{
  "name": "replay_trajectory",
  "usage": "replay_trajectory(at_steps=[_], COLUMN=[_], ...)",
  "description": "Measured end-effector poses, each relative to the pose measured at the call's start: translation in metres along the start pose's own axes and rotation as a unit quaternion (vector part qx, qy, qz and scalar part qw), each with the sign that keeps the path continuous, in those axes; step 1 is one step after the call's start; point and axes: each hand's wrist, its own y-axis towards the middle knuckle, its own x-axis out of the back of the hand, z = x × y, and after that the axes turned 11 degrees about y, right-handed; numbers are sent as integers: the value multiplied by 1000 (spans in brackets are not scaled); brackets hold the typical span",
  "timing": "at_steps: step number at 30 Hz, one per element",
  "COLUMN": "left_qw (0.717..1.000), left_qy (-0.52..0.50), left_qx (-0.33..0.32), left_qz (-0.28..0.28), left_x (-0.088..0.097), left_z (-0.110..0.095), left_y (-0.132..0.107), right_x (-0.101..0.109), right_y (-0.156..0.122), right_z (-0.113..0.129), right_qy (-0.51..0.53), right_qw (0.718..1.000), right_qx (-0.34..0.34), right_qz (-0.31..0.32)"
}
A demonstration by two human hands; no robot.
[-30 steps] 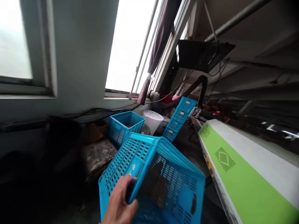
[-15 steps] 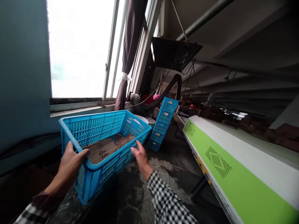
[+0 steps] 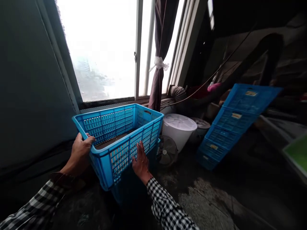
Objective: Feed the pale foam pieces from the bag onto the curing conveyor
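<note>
A blue plastic crate (image 3: 124, 142) with slatted walls stands in front of me, tilted in the view. Dark brown material, perhaps cardboard, shows on its floor. My left hand (image 3: 81, 150) is closed over the rim at the crate's near left end, thumb on top. Against the long near wall rests my right hand (image 3: 141, 161), its fingers stretched out rather than wrapped around anything. Beneath the crate is a darker blue crate (image 3: 134, 185), mostly in shadow; whether the two are fully seated together I cannot tell.
A white lidded bucket (image 3: 178, 131) and a round fan (image 3: 166, 151) stand just right of the crate. Farther right leans, in this view, a stack of blue crates (image 3: 223, 127). A window (image 3: 103, 54) with a tied curtain (image 3: 161, 48) is behind.
The view has swung left, bringing the bucket and fan into sight. The crate now appears over another blue crate. My right hand has slid from near the rim down onto the side wall.
</note>
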Motion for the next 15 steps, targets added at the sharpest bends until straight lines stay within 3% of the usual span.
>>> replay_trajectory(at_steps=[4,9,12,14,15], left_qw=[998,998,998,994,991], left_qy=[-55,-35,26,70,84], left_qx=[38,21,-1,-43,-47], left_qz=[-2,-50,-61,-73,-95], left_x=[-26,-23,-30,-41,-46], left_z=[-18,-22,-27,-27,-22], left_y=[3,18,6,-23,-41], right_x=[6,3,8,8,3], right_y=[25,50,21,-13,-30], right_z=[-18,-36,-47,-52,-51], right_qy=[1,69,153,207,238], right_qw=[999,997,988,972,952], right_qx=[-8,32,-9,-106,-165], right_qz=[-43,-32,5,45,97])
